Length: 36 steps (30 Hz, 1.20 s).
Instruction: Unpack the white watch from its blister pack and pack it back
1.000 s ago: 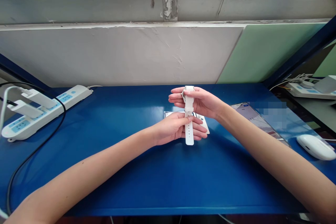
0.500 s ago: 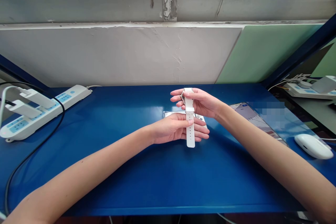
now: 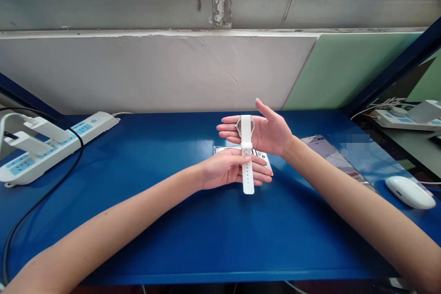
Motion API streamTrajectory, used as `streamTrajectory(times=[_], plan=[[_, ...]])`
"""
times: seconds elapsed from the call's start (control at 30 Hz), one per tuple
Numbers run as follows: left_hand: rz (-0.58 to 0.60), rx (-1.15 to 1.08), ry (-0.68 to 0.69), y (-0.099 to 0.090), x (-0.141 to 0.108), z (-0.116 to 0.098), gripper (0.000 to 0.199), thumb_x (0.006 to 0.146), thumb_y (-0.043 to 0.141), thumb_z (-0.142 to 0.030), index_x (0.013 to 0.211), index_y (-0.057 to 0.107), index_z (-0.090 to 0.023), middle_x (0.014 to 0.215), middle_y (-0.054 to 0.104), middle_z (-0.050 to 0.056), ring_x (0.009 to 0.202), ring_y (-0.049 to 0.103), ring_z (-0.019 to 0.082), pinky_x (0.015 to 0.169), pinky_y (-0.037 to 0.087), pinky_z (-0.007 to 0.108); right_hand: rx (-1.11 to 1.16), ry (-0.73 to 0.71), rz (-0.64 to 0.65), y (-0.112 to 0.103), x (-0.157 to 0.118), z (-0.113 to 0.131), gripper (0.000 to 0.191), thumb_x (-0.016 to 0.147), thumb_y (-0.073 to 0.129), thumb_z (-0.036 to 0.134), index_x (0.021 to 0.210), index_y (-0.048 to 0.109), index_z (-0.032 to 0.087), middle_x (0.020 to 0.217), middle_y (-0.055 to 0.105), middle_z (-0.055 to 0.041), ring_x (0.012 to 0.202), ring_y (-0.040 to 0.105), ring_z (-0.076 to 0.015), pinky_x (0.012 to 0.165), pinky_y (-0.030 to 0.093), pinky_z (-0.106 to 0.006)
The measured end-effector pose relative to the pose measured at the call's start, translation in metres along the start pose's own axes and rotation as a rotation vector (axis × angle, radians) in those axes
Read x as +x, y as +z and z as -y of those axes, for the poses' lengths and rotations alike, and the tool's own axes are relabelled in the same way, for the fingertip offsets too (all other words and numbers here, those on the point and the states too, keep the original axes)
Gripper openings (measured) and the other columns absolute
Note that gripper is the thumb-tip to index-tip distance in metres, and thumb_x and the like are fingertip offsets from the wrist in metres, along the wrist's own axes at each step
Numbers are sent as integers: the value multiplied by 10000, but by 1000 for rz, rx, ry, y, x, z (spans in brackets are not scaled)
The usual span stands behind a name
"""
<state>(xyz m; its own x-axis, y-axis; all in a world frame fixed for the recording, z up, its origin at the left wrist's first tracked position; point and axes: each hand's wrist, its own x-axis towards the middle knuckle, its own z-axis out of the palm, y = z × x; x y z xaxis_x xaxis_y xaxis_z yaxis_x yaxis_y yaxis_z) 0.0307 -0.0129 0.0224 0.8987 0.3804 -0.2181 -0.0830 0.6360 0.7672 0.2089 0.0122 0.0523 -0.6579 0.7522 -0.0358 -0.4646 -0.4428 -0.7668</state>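
A white wristwatch [image 3: 246, 131] with a long strap, punched with a row of holes, lies across both hands in the middle of the view. My left hand [image 3: 225, 168] pinches the lower strap, thumb on top and fingers stretched out beneath. Behind the round watch case, my right hand [image 3: 272, 133] is flat, palm up, its thumb raised off the strap and its fingers extended. The case's face is hidden by the strap. Partly covered by my hands, a flat white object [image 3: 265, 161] rests on the blue table [image 3: 165, 220].
On the left stands a white power strip [image 3: 93, 124] with chargers plugged in and a black cable [image 3: 57, 186] trailing from it. A phone [image 3: 334, 158] lies beyond my right forearm, beside a white mouse [image 3: 409, 192]. Another power strip [image 3: 403, 117] is at far right.
My right thumb has lifted off the watch strap and the right hand has opened flat under the case. The left hand keeps its pinch on the strap.
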Motion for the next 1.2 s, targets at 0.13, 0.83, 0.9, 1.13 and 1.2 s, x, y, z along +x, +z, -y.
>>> streamTrajectory(times=[0.13, 0.83, 0.9, 1.13, 1.2], plan=[[-11, -10, 5, 0, 0, 1, 258, 997, 532, -208, 1136, 693, -61, 1170, 716, 216, 1088, 711, 294, 995, 508, 429, 10, -5, 10, 0, -1, 0, 816, 987, 175, 655, 1225, 652, 38, 1248, 709, -186, 1180, 662, -299, 1094, 448, -440], [5, -33, 42, -3, 2, 1, 214, 968, 529, -175, 1071, 683, -69, 1093, 738, 203, 1043, 728, 293, 954, 530, 414, -8, 3, 7, -2, 0, -2, 636, 998, 206, 520, 1286, 595, 107, 1214, 726, -134, 1147, 676, -260, 1124, 403, -437], [10, -41, 51, -4, 2, 1, 207, 967, 523, -172, 1055, 681, -70, 1068, 744, 199, 1019, 736, 290, 936, 539, 407, -25, -6, -6, -2, 1, -3, 552, 976, 248, 421, 1296, 584, 123, 1189, 737, -118, 1134, 681, -248, 1130, 393, -445], [37, -41, 47, -4, 1, 2, 194, 953, 555, -190, 1043, 672, -66, 1014, 751, 191, 961, 747, 284, 914, 541, 414, -13, -9, -28, -4, 1, -2, 502, 897, 302, 252, 1265, 602, 90, 1045, 766, -101, 984, 724, -226, 1015, 500, -401], [50, -43, 48, -3, 1, 1, 193, 954, 565, -202, 1040, 670, -66, 1006, 753, 189, 953, 746, 283, 913, 539, 416, 11, 0, -33, -4, 1, -2, 483, 929, 294, 253, 1242, 618, 78, 976, 767, -95, 910, 729, -211, 935, 549, -370]])
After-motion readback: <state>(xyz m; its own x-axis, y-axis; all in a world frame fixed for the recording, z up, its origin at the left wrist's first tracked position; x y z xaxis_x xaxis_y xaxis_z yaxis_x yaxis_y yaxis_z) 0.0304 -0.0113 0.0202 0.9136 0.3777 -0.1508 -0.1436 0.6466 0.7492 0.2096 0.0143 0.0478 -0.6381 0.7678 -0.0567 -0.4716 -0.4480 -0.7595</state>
